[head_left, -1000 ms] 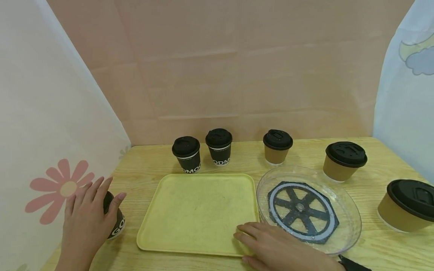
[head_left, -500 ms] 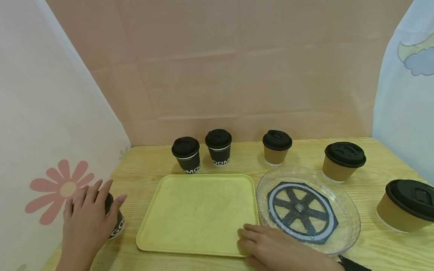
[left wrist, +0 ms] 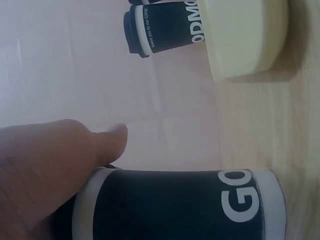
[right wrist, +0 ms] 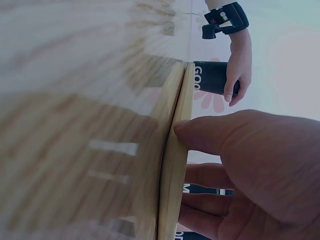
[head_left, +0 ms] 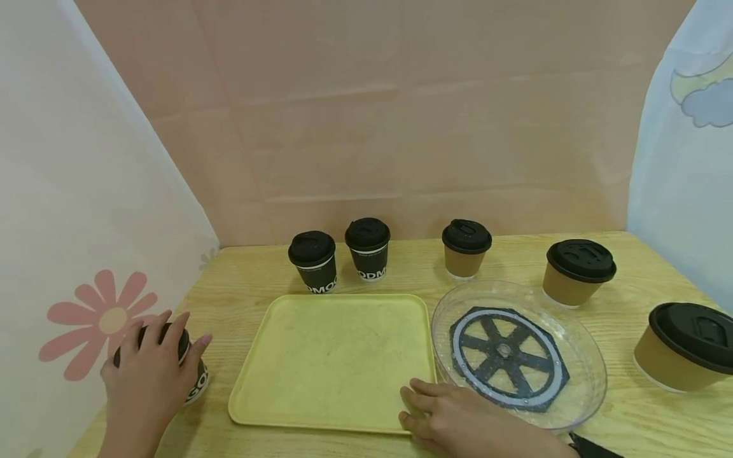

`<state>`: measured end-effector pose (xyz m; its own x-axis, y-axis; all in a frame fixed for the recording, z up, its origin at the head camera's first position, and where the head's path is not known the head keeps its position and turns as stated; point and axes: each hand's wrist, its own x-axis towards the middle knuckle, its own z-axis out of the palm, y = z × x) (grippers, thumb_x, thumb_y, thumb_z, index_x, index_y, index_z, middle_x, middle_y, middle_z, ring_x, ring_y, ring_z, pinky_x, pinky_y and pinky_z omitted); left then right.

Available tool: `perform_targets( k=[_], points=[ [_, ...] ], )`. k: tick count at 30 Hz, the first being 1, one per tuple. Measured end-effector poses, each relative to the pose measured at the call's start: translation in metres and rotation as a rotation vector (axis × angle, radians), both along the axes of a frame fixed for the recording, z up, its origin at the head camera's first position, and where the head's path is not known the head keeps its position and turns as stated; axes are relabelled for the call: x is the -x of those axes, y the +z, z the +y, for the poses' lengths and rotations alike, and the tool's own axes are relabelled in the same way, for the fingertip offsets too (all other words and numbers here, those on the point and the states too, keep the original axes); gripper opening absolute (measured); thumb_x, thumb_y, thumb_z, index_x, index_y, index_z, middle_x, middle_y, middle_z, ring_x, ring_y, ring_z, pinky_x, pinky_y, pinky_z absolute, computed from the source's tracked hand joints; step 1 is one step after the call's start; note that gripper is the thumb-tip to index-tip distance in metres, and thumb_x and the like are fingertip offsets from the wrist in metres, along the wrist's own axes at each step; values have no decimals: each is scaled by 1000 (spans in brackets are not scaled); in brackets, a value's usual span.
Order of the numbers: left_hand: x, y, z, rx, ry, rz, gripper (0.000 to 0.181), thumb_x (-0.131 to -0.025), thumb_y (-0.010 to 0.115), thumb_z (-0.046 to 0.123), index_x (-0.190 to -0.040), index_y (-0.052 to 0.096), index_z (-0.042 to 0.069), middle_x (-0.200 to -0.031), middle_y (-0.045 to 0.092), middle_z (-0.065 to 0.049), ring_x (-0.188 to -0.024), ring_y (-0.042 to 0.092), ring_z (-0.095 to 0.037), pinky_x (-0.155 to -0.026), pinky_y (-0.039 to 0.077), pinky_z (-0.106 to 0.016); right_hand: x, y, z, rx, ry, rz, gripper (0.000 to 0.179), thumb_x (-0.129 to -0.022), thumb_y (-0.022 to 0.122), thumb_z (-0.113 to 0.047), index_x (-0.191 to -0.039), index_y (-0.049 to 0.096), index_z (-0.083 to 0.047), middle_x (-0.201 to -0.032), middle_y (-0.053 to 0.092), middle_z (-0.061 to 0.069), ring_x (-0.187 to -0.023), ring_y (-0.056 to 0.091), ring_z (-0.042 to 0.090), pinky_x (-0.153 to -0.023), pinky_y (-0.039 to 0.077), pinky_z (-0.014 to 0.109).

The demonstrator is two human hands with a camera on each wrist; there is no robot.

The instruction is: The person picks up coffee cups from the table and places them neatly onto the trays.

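At the left, a black paper coffee cup [head_left: 198,383] with a black lid stands upright. My left hand [head_left: 147,385] lies over its lid, fingers spread and slightly bent, with the thumb [left wrist: 111,144] held out beside the lid in the left wrist view. A yellow tray [head_left: 335,362] lies flat in the middle of the table. My right hand [head_left: 464,416] is at the tray's front right corner, fingertips over its rim. In the right wrist view the thumb [right wrist: 200,132] touches the tray's edge, and the fingers are loosely bent above it.
Two black lidded cups, one left [head_left: 314,264] and one right [head_left: 368,249], stand behind the tray. A clear round dish [head_left: 592,375] with a dark wheel-shaped base adjoins its right side. Three brown lidded cups [head_left: 465,251] curve around the dish. Cloth screens [head_left: 389,114] enclose the table.
My left hand has come down and forward a little over the cup's lid, which shows more between the fingers. The right fingers have shifted slightly on the tray's corner. The cups stay put.
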<state>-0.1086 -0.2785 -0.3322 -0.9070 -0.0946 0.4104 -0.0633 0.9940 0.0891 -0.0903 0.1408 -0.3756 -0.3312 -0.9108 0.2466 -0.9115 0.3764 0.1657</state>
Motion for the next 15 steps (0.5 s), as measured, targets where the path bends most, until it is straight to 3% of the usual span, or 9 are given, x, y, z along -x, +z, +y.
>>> perform_targets(
  k=[6, 15],
  points=[
    [2, -1, 3, 0, 0, 52, 34, -92, 65, 29, -116, 61, 7, -125, 53, -21, -119, 36, -49, -65, 33, -82, -1, 1, 1, -12, -5, 12, 23, -96, 59, -35, -112, 73, -25, -121, 69, 3, -107, 69, 20, -85, 58, 28],
    [1, -2, 5, -11, 3, 72, 26, -92, 63, 25, -112, 62, 8, -121, 55, -18, -118, 37, -46, -61, 33, -79, -2, 1, 0, -22, -24, -22, 24, -98, 57, -33, -113, 73, -24, -122, 69, 3, -109, 68, 21, -86, 58, 28]
  ],
)
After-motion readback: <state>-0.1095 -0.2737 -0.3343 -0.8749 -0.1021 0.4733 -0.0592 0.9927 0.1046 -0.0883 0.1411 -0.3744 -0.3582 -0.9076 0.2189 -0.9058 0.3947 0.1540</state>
